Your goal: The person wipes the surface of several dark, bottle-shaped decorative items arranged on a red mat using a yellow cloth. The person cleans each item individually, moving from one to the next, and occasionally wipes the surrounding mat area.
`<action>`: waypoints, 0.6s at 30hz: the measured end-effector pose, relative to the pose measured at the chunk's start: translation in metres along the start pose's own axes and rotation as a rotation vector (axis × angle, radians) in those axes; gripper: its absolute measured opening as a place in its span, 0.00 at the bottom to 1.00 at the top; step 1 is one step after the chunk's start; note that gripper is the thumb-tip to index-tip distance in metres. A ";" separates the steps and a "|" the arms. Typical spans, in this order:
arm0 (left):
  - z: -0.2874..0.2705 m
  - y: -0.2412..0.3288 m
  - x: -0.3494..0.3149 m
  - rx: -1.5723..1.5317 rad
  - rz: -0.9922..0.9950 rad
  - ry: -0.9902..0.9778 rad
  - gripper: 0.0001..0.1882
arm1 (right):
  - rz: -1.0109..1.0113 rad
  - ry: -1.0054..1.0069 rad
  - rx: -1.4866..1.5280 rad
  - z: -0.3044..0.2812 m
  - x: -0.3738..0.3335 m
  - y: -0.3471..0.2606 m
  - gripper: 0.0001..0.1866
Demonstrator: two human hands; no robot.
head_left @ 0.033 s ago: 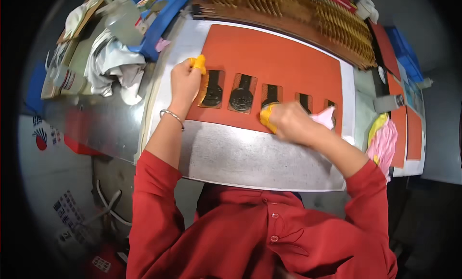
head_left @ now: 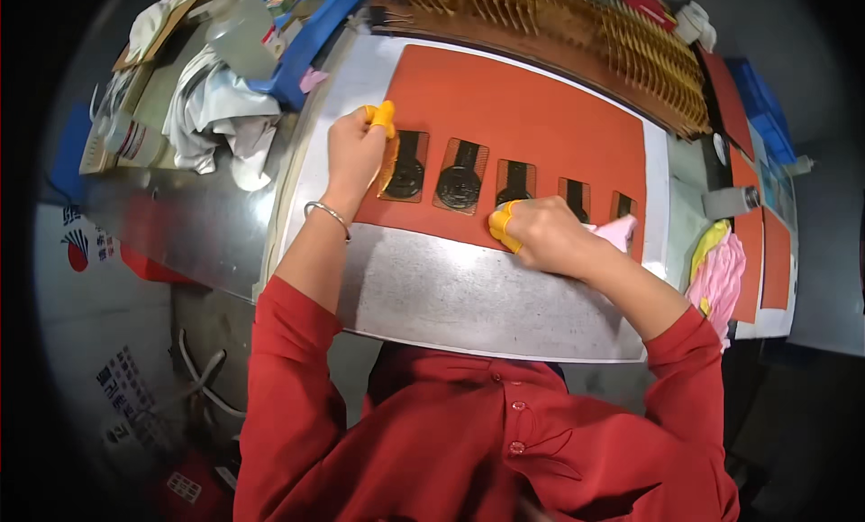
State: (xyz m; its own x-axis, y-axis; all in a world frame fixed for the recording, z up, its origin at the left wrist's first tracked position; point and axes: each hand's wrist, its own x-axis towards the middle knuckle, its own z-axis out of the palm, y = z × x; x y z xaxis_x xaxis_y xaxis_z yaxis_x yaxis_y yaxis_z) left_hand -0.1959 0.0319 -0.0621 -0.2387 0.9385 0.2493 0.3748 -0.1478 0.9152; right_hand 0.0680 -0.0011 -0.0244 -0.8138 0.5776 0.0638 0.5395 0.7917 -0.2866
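Observation:
Yellow finger covers sit on the fingers of both hands. My left hand (head_left: 354, 153) is closed at the left edge of an orange mat (head_left: 523, 99), with a thin golden piece (head_left: 390, 168) on edge just below its fingertips. Beside it lies a flat rectangular piece (head_left: 405, 166) with a black strip and dark disc, first in a row of several. The second piece (head_left: 459, 178) shows whole. Closed fingers of my right hand (head_left: 545, 234) are at the lower end of the third piece (head_left: 516, 175), partly hiding it. A pink cloth (head_left: 617, 232) sticks out behind that hand.
A rack of golden upright pieces (head_left: 631, 58) stands along the far edge. A white cloth (head_left: 221, 117), clear bottle (head_left: 243, 36) and blue tray (head_left: 311, 45) are at left. At right are a grey bottle (head_left: 730, 201) and a pink and yellow cloth (head_left: 719, 270).
The whole view has shifted slightly. My right hand sits a little lower on the third piece, uncovering more of it, and the pink cloth has dropped lower and changed shape.

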 end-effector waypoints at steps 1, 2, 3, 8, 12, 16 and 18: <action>0.003 0.009 0.001 0.049 -0.102 -0.039 0.09 | 0.053 0.044 0.003 -0.002 0.003 0.006 0.05; 0.001 0.005 0.003 0.085 -0.087 -0.036 0.09 | 0.107 0.093 0.012 -0.005 0.006 0.010 0.05; 0.001 0.001 0.004 0.121 -0.071 -0.035 0.09 | 0.185 0.092 -0.072 -0.003 0.017 0.029 0.05; -0.015 -0.010 0.007 -0.106 -0.165 -0.117 0.09 | 0.032 0.087 0.016 0.007 0.037 -0.001 0.05; -0.008 0.004 0.006 -0.235 -0.215 -0.193 0.11 | 0.141 0.103 -0.055 0.010 0.063 0.008 0.03; -0.016 -0.006 0.006 -0.312 -0.199 -0.263 0.10 | 0.184 0.135 -0.069 0.007 0.076 0.013 0.04; -0.024 -0.015 0.003 -0.424 -0.209 -0.259 0.09 | 0.013 0.107 -0.030 0.019 0.064 -0.012 0.03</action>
State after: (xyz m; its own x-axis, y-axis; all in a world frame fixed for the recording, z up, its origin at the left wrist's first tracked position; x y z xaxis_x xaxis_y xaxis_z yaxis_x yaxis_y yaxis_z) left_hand -0.2240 0.0297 -0.0677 -0.0209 0.9997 0.0113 -0.0643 -0.0126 0.9978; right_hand 0.0055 0.0222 -0.0348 -0.7800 0.6043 0.1624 0.5571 0.7888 -0.2595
